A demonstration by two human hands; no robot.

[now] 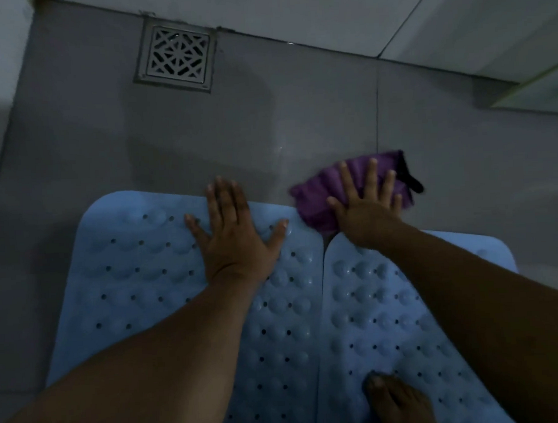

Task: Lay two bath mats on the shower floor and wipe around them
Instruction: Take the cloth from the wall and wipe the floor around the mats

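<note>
Two light blue bath mats with bumps and drain holes lie side by side on the grey shower floor, the left mat (136, 275) and the right mat (382, 328) touching along their inner edges. My left hand (234, 232) presses flat on the far edge of the left mat, fingers spread. My right hand (367, 204) lies flat with spread fingers on a purple cloth (316, 206), which rests on the floor just beyond the mats' far corners. A black tab sticks out of the cloth's right side.
A square metal floor drain (176, 54) sits at the far left by the wall. Grey floor tiles (299, 121) stretch between the mats and the wall (326, 14). A bare foot (398, 401) stands on the right mat at the near edge.
</note>
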